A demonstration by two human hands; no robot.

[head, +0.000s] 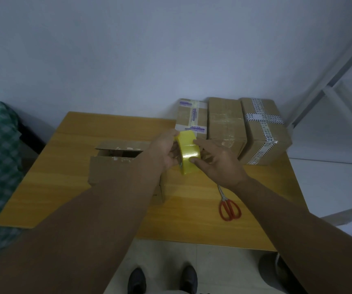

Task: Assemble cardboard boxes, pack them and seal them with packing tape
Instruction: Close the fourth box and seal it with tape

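Yellow and glossy, the roll of tape [188, 153] is up off the table [192, 219], held just right of the open cardboard box [115, 166] and above its right-hand edge. My left hand [164, 151] is wrapped round the roll from the box side, fingers curled over its rim. My right hand [219, 164] meets it from the side away from the box, forefinger and thumb pinching the outer band, forefinger above and thumb below, with the other fingers loose. The box's top flaps are open; what lies inside is too dim to make out. Right of the box, and nearer to me, the red-handled scissors [229, 206] lie flat on the wood. Beyond the box to the right, three sealed boxes [226, 126] stand in a row against the wall.
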